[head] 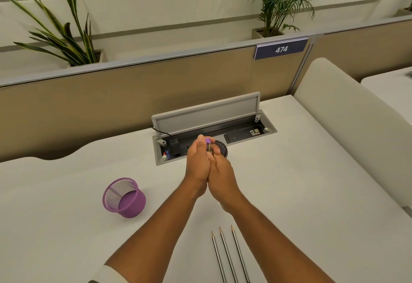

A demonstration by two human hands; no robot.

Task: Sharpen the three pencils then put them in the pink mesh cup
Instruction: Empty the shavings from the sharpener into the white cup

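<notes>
The left hand and the right hand are pressed together over the white counter, both clamped on a small purple pencil sharpener held at their fingertips. Whether a pencil sits in it cannot be told. Just beyond the hands lies the open grey cable tray sunk in the counter, its lid standing up. The pink mesh cup stands left of the hands, well apart. Three silver-striped pencils lie side by side nearer the person, points toward the hands, apart from the cup.
</notes>
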